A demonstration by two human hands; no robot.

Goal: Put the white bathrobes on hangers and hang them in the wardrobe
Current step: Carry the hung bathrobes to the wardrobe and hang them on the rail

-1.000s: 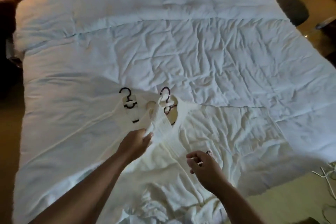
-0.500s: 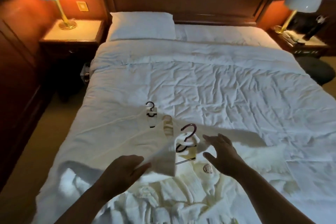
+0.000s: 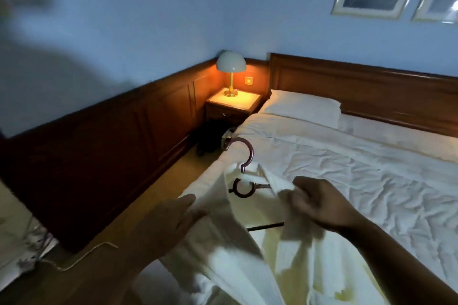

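The robe (image 3: 223, 242) hangs on a dark hanger (image 3: 245, 156), held up over the near edge of the bed (image 3: 359, 168). The right hand (image 3: 319, 205) pinches its collar with curled fingers. The left hand (image 3: 168, 223) meets the other lapel (too blurred to tell whether it grips).
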